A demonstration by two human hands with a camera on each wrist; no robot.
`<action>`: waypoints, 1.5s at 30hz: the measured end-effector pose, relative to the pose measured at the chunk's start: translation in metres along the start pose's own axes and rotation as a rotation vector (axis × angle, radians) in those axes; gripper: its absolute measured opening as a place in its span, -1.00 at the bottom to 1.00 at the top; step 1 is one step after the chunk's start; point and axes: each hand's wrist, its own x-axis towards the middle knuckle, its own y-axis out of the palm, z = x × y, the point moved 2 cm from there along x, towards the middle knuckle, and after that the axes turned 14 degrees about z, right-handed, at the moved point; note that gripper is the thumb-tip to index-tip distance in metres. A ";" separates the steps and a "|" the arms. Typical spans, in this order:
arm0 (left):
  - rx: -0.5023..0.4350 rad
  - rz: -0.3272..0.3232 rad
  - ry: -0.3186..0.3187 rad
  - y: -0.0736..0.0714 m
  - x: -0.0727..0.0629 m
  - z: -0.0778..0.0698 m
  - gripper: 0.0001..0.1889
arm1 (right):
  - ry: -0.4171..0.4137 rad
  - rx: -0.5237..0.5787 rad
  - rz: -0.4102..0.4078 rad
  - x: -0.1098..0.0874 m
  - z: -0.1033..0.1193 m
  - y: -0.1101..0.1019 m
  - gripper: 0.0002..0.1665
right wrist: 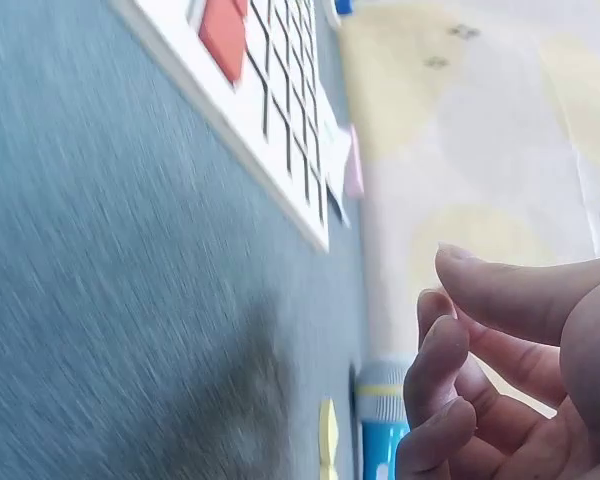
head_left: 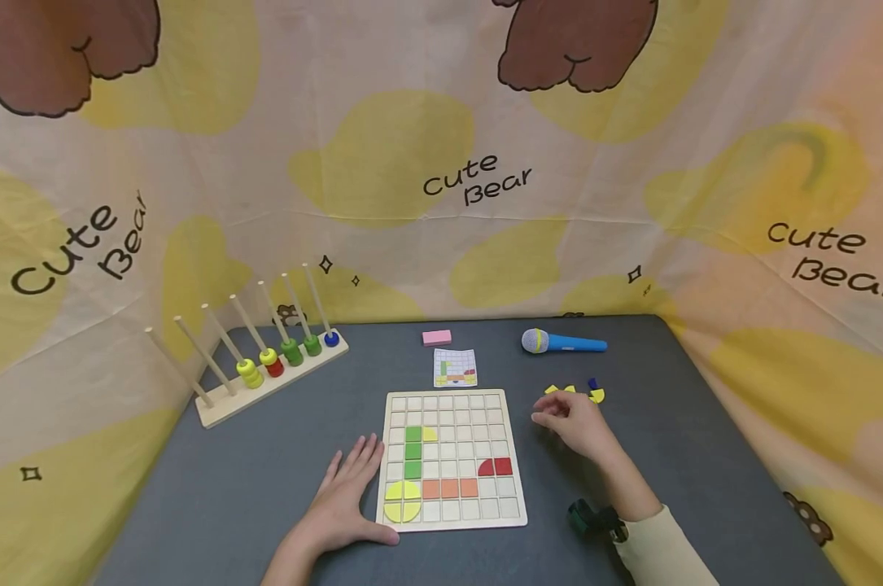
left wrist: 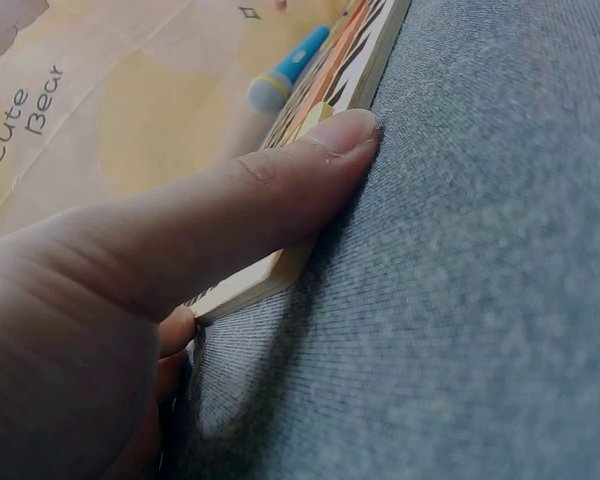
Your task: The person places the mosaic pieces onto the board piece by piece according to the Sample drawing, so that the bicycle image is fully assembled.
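Observation:
A wooden grid board lies on the dark table, with green squares, orange squares, red pieces and yellow quarter-circles on it. At its near left corner rests my left hand, fingers straight along the left side. The left thumb presses the board's front edge in the left wrist view. My right hand hovers right of the board, close to several loose yellow pieces. Its fingers bend loosely near the thumb, and no piece shows between them.
Behind the board lie a pattern card and a pink block. A blue toy microphone lies at the back right, above a small dark blue piece. A peg stand with coloured beads stands at the left. Printed cloth surrounds the table.

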 end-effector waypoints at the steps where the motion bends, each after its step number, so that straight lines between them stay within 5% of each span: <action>1: 0.000 0.000 -0.001 0.000 0.000 0.000 0.52 | 0.001 -0.002 -0.006 0.003 -0.003 -0.004 -0.76; 13: -0.011 0.003 0.005 -0.001 -0.001 -0.001 0.50 | 0.058 -0.066 -0.058 0.040 -0.037 -0.034 -0.68; 23: -0.007 0.012 -0.005 -0.003 -0.002 -0.004 0.50 | 0.118 -0.239 -0.008 0.057 -0.045 -0.029 -0.51; 29: -0.004 0.016 -0.008 -0.003 -0.004 -0.005 0.50 | 0.158 -0.255 -0.037 0.055 -0.041 -0.023 -0.60; 33: -0.003 0.013 -0.008 -0.002 -0.004 -0.005 0.50 | 0.163 -0.235 -0.073 0.052 -0.039 -0.022 -0.75; 38: 0.005 0.007 -0.009 -0.001 -0.003 -0.004 0.51 | 0.078 -0.130 -0.106 0.044 -0.035 -0.016 -0.70; 45: 0.002 0.006 -0.004 -0.001 -0.001 -0.002 0.52 | -0.031 0.003 -0.058 0.027 -0.023 0.002 -0.74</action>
